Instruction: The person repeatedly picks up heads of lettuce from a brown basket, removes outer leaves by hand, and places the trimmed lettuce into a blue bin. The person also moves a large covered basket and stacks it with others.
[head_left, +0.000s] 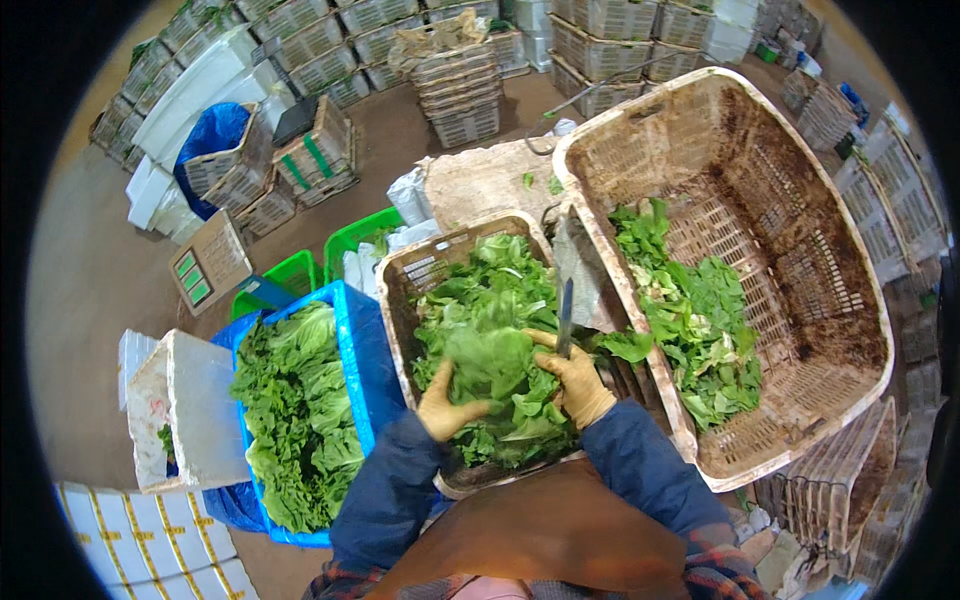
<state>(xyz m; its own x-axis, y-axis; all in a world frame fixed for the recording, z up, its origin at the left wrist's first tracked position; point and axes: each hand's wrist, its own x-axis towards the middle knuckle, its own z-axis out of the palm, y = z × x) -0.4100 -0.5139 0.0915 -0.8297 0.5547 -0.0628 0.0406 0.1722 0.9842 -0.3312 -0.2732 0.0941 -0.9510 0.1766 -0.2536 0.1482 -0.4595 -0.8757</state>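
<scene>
Both hands wear yellowish gloves and are over a plastic crate (391, 330) heaped with leafy green lettuce (487, 300). My left hand (448, 405), thumb and fingers spread, is at the near left side of a motion-blurred lettuce head (491, 364); whether it grips the head cannot be told. My right hand (574, 379) holds a knife (566, 311), its blade pointing away from me, and its fingers reach to the lettuce's right side. To the left, a blue crate (346, 367) is packed with lettuce heads. Loose leaves (697, 330) lie in a large dirty basket (806, 300) on the right.
A white foam box (202, 420) stands left of the blue crate. Beyond it are a scale display (211, 262) and green crates (360, 236). Stacked crates (459, 90) stand farther back. A leaf (626, 345) hangs over the large basket's left rim.
</scene>
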